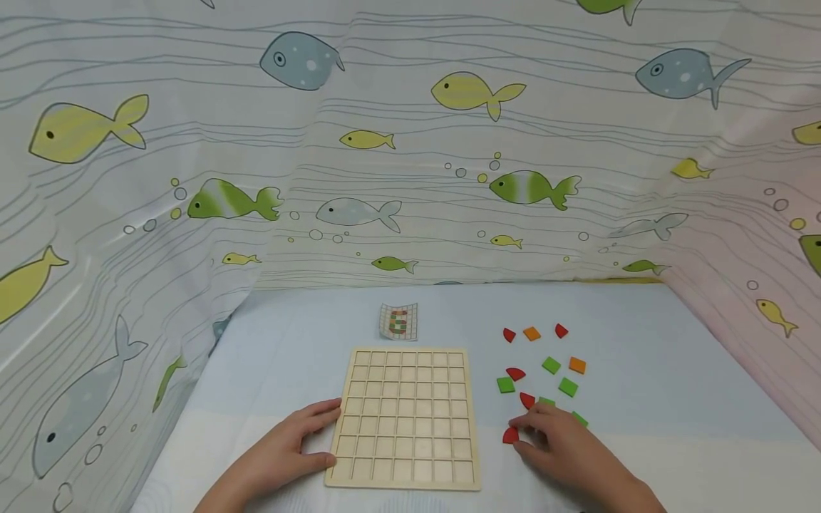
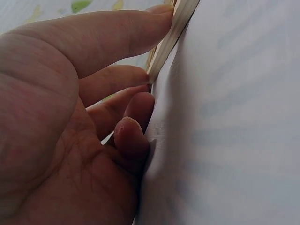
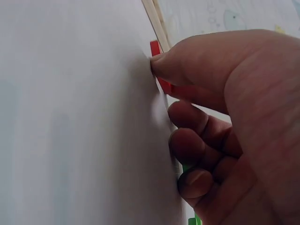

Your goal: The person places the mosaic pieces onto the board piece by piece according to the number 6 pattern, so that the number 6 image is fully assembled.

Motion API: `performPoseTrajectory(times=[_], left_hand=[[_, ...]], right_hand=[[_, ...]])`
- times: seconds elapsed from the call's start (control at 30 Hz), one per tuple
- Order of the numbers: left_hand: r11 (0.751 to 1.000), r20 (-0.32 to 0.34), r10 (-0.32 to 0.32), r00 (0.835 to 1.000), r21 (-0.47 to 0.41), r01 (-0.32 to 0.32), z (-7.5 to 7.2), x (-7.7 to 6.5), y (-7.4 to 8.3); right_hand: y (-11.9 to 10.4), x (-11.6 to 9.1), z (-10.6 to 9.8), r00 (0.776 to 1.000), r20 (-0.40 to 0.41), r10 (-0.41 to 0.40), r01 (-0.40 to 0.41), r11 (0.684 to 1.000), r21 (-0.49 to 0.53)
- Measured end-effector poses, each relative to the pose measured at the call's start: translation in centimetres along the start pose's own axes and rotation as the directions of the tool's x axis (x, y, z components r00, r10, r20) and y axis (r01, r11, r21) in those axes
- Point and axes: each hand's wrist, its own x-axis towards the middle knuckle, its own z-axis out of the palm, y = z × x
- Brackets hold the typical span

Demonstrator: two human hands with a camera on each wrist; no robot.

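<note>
A wooden grid board (image 1: 406, 418) lies flat on the table. My left hand (image 1: 282, 445) rests at its left side, thumb and fingertips touching the edge; in the left wrist view the thumb (image 2: 117, 37) meets the board's side (image 2: 171, 40). Right of the board, my right hand (image 1: 567, 450) pinches a red quarter-circle tile (image 1: 510, 435) between thumb and index finger. The same red tile (image 3: 164, 85) shows in the right wrist view, flat on the cloth, partly covered by the thumb. The other fingers of that hand are curled near the table.
Loose tiles lie right of the board: several green squares (image 1: 551, 365), more red quarter-circles (image 1: 516, 374) and two orange ones (image 1: 532, 333). Behind the board lies a small pattern card (image 1: 398, 322). A fish-print curtain (image 1: 410, 164) surrounds the table.
</note>
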Motion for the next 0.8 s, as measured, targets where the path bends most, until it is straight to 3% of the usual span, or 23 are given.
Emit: performPoseTrajectory(times=[0.63, 0.8], left_hand=[[1.0, -0.003, -0.005, 1.0, -0.011, 0.005, 0.08, 0.01, -0.22], [1.0, -0.003, 0.003, 1.0, -0.008, -0.003, 0.02, 0.04, -0.17]], right_hand=[[-0.07, 0.31, 0.07, 0.996, 0.033, 0.085, -0.085, 0.996, 0.008], [0.19, 0.13, 0.17, 0.999, 0.041, 0.001, -0.002, 0.999, 0.032]])
